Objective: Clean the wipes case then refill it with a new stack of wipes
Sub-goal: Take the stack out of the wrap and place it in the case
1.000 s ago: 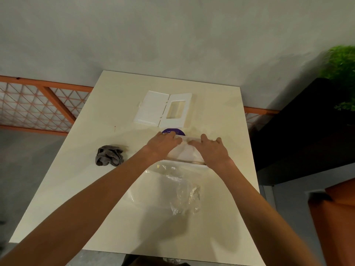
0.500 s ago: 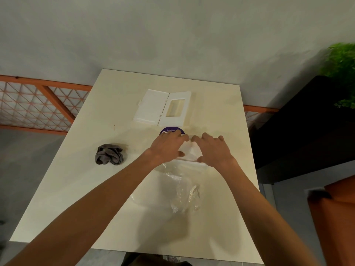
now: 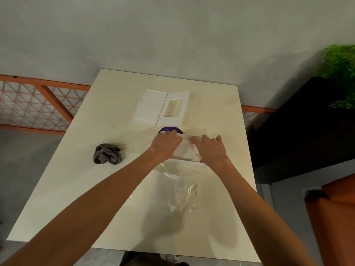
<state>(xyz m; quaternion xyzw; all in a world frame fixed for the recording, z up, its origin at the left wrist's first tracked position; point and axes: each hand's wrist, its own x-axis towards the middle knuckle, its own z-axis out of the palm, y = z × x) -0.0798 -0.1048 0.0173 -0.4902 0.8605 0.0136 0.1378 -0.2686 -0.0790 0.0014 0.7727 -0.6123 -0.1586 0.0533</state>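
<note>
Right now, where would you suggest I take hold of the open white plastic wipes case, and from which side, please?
Probably pinch the white plastic wipes case by the outer edge of its windowed half, coming from the right. It lies flat and open; that edge is free, while the left hand, right hand and white stack of wipes crowd the near side.

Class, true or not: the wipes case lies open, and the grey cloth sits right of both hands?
No. The head view shows the grey cloth left of the left hand and right hand; the wipes case lies open.
</note>
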